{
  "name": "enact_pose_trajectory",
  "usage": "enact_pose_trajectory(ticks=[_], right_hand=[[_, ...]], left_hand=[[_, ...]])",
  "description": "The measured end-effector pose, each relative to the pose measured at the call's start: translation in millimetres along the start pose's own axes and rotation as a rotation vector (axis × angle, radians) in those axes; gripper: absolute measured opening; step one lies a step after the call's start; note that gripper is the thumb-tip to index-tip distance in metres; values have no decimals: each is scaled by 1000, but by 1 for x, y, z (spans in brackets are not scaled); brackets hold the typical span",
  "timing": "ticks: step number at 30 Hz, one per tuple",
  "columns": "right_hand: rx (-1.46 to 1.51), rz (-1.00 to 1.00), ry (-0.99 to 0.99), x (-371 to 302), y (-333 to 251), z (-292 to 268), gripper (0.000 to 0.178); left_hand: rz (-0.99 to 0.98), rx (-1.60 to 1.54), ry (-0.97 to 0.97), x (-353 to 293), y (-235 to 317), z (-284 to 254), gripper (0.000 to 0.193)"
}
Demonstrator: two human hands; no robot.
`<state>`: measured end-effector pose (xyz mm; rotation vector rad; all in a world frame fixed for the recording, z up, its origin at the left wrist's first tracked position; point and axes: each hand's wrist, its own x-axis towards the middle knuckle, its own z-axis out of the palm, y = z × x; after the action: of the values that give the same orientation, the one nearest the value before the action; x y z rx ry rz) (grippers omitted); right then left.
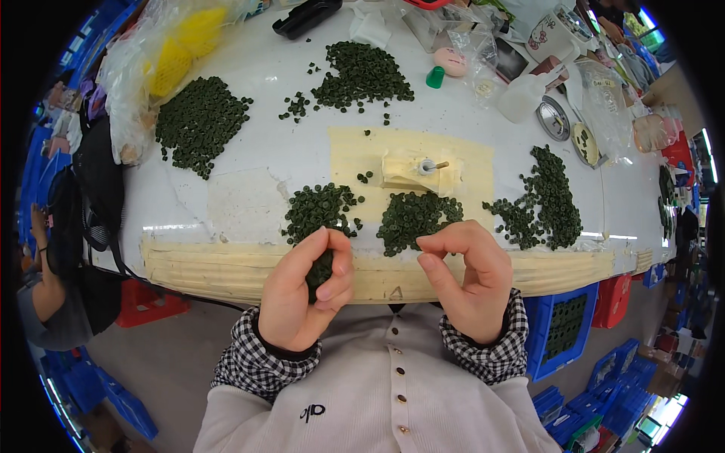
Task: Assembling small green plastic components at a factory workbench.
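My left hand (306, 291) is curled above the table's front edge, with several small dark green ring-shaped pieces (320, 273) cupped inside its fingers. My right hand (472, 279) is bent into a pinch, thumb and index fingertip close together; whether a piece sits between them is too small to tell. Just beyond the right fingertips lies a pile of the same pieces (411, 219), and another pile (321, 210) spreads beyond the left hand. Behind them, a tape-covered block (400, 172) with a metal pin (436, 164) stands on a yellow taped patch (351, 155).
More green heaps lie at far left (200, 121), far middle (362, 75) and right (555, 200). Plastic bags with yellow netting (177, 57) fill the back left corner. A white bottle (521, 98) and a round tin (553, 118) stand back right. A blue crate (563, 332) is below the edge.
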<state>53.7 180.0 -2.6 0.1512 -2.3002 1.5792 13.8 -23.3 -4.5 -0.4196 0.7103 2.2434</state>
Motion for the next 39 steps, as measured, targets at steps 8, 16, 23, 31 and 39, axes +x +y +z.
enact_pose_trajectory(ticks=[8,16,23,31,39], right_hand=[[-395,-306,17,0,-12,-1,25],[-578,-332,-20,2,-5,5,24],[-496,-285,-96,4,-2,6,17],[-533,-269,-26,9,-7,-8,18],[-324,-378,-103,9,-9,-21,23]], left_hand=[[-132,96,-39,14,-16,23,32],[-150,140,-98,21,-27,27,37],[-140,197,-147,21,-27,27,38],[-87,219,-129,25,-29,23,27],[-188,238,-257,24,-21,10,17]])
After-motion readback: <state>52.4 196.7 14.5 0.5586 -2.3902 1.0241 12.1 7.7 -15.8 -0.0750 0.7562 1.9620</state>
